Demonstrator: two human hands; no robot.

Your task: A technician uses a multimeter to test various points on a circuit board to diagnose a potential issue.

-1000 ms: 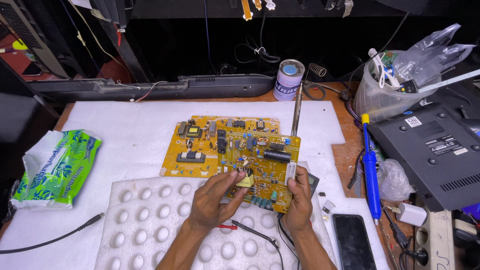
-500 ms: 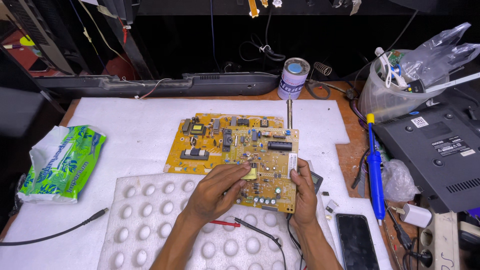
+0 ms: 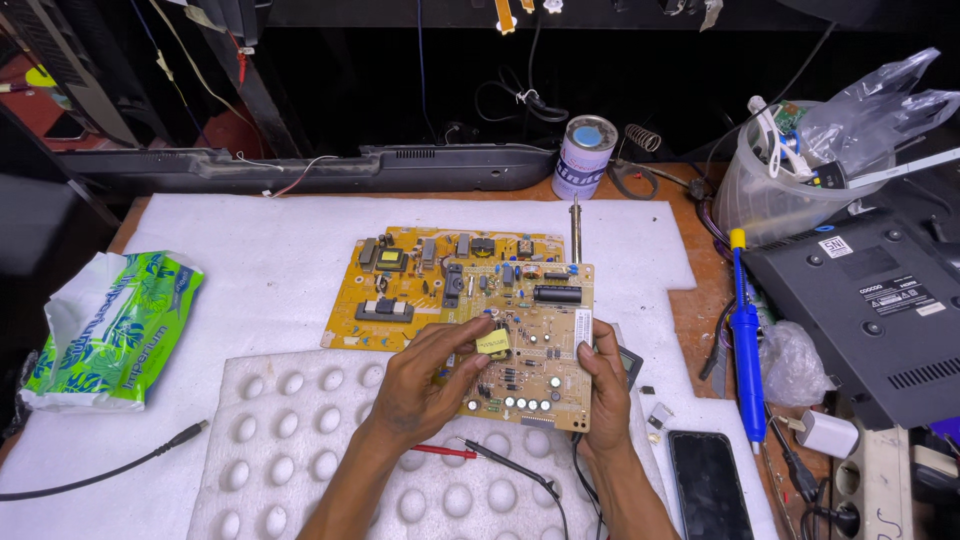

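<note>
Your left hand (image 3: 425,385) and right hand (image 3: 604,385) grip the near circuit board (image 3: 530,345) by its edges, mid-desk. Open white foam (image 3: 250,250) lies left; the far-right plastic tub (image 3: 765,195) holds tools.

A small circuit board (image 3: 530,340) lies on top of the right part of a larger circuit board (image 3: 420,285), both on a foam sheet (image 3: 250,260) covering the surface. The left hand (image 3: 425,385) rests on the small board's near left, the right hand (image 3: 605,385) at its right edge. In front lies a dimpled foam tray (image 3: 290,450). A packet (image 3: 110,330) sits far left, a soldering tool (image 3: 745,340) right, a phone (image 3: 708,485) near right, a can (image 3: 583,155) behind.
</note>
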